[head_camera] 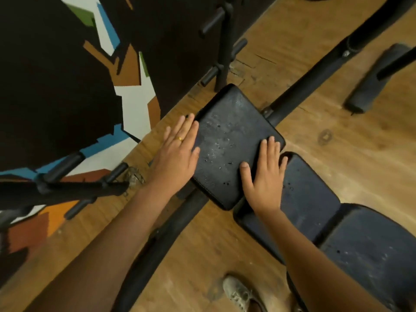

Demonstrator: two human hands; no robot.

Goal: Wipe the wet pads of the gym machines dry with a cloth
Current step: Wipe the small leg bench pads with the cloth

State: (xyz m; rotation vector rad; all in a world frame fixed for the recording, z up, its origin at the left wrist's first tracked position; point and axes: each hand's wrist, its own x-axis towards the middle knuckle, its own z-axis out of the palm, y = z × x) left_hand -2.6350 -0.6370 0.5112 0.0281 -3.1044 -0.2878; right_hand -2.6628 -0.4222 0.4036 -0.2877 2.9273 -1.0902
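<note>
Both hands are down on the first pad [227, 140], the end one of a row of three on the bench, and neither hand has anything in it. The left hand [177, 154] lies flat with fingers straight and together. It is on the pad's left edge, with the fingers mostly over the floor [337, 154]. A ring [180, 138] shows on one finger.

The right hand [265, 174] is flat too, fingers straight and thumb spread. Its palm sits on the pad's right edge, and the little finger reaches over the gap to the second pad [310, 194]. With a hand on each side, I'd say the person is feeling the surface or steadying the pad rather than wiping it.

There's no cloth anywhere in view, so drying can't have begun on this one. The pad looks mottled, with pale specks and dark beads scattered across its middle, likely water. The second pad and third pad [369, 251] show similar spots.

The frame tube [304, 91] runs out from under the pad's far corner, and a shoe [238, 291] stands on the floor below. The next step is likely to be fetching a cloth.
</note>
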